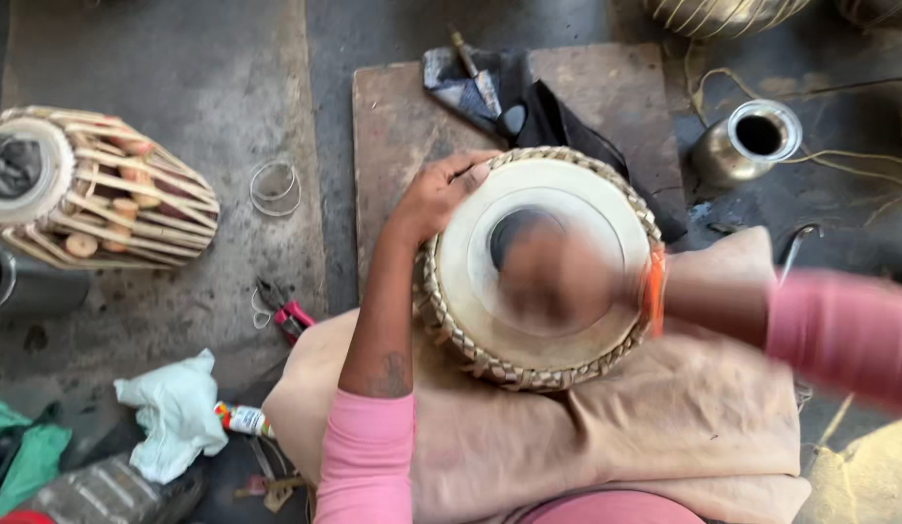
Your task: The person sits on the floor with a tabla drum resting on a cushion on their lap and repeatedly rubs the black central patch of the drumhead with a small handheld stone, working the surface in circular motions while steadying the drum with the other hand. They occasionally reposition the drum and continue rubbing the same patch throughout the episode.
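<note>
A round drum (543, 267) w/ a pale skin head and woven braided rim is seen resting on the person's lap, on a tan cloth (684, 427), approx. centre of view. The left hand (441, 194) is laid on the drum's upper-left rim, fingers (475, 175) bent and pressed together over the edge. The right hand (557, 277) is placed over the dark spot at the middle of the skin; it is motion-blurred, so whether the fingers are spread or closed cannot be told. An orange band (655, 291) is worn at the right wrist.

Behind the drum, a wooden board (393, 126) is laid on the floor, w/ a dark cloth (548, 116) and a small tool (475, 73) on it. A second drum (92, 189), laced w/ straps and wooden pegs, lies on its side far left. Red-handled pliers (286, 311) and wire rings (274, 187) are seen between the two. A metal pot (747, 141) stands upper right. A white rag (174, 412) is crumpled lower left.
</note>
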